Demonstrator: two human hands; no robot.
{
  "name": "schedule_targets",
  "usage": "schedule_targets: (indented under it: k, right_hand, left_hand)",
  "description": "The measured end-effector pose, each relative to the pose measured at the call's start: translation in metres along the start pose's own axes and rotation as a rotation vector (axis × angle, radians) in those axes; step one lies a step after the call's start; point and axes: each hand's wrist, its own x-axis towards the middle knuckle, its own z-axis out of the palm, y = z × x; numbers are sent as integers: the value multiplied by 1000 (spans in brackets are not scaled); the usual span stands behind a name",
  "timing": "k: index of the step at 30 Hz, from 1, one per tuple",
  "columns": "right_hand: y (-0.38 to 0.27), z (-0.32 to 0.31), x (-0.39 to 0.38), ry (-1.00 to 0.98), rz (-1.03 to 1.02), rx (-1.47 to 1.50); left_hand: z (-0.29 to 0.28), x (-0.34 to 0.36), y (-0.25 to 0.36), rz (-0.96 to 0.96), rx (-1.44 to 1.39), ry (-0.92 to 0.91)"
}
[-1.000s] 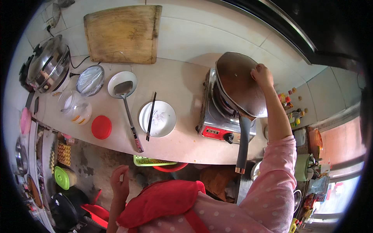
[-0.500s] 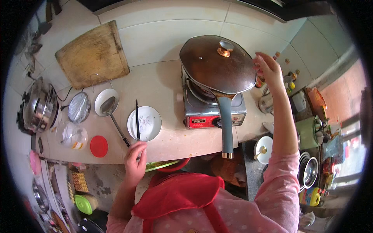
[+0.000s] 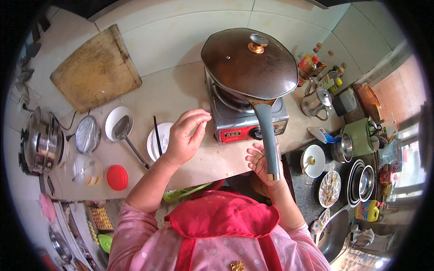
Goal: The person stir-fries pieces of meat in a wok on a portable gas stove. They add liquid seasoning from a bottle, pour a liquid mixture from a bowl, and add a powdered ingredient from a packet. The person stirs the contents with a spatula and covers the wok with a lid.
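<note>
My left hand [image 3: 187, 137] is raised over the counter between the white bowl and the stove, its fingers loosely curled, the thumb apart and nothing visible in its grasp. Palm up, my right hand [image 3: 266, 168] is below the grey pan handle [image 3: 266, 135], which partly covers it. Its fingers are spread; whether they touch the handle is hard to tell. The dark lidded pan [image 3: 248, 63] stands on a portable gas stove [image 3: 228, 124] with a red front panel. Black chopsticks [image 3: 157, 131] lie across the white bowl [image 3: 165, 135], partly hidden by my left hand.
A ladle [image 3: 129, 137] rests in a small white dish [image 3: 110, 125], near a red lid [image 3: 117, 177]. A cutting board [image 3: 97, 67] leans on the wall. Bottles [image 3: 307, 67] and a metal pot [image 3: 314, 101] stand right of the stove. Bowls and a sink [image 3: 334, 235] lie farther right.
My left hand has moved up and right, away from the chopsticks. My right hand has come down from beside the pan lid to below the handle. The view has shifted slightly.
</note>
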Motion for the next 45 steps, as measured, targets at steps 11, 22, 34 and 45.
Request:
schedule_targets:
  k: [11, 22, 34, 45]
  right_hand:
    - [-53, 42, -25, -291, 111, 334]
    - [-54, 41, -24, -399, 204, 552]
    - [-50, 41, -28, -305, 191, 453]
    - [-28, 26, -25, -416, 17, 225]
  left_hand:
    - [126, -93, -82, -669, 371, -323]
    - [139, -80, -75, -787, 471, -191]
    - [146, -87, -80, -810, 459, -100]
    - [72, -158, -1, -620, 115, -32]
